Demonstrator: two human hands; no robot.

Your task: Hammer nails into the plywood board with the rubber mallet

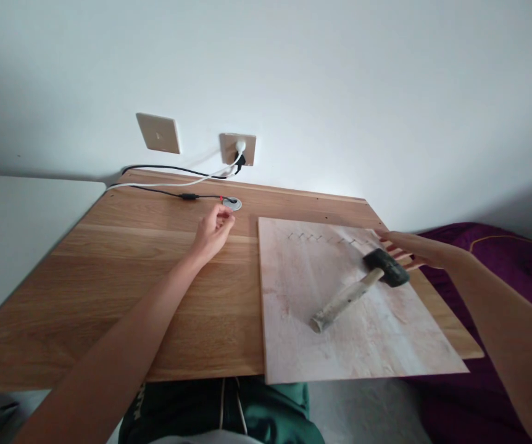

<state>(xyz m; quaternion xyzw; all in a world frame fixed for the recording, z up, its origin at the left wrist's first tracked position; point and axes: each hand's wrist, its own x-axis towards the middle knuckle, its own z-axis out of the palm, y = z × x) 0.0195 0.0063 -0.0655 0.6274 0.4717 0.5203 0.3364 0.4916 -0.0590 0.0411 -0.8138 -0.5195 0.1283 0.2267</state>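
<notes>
A pale wooden board [303, 345] lies on the wooden table, with several thin nails [311, 237] standing in a row near its far edge. On the board rests a rubber mallet [347, 301] with a black head and a worn, light handle. My right hand [407, 248] lies at the board's far right edge, just behind the mallet head, its fingers spread. My left hand [215, 229] hovers left of the board with thumb and fingers curled together. Whatever might be between those fingertips is too small to make out.
Behind my left hand, a cable grommet [232, 204] sits in the table [122, 265]. Black and white cables [168, 184] run along the back to a wall socket [238, 150]. A white surface [20, 234] adjoins on the left; purple fabric [502, 259] lies at the right.
</notes>
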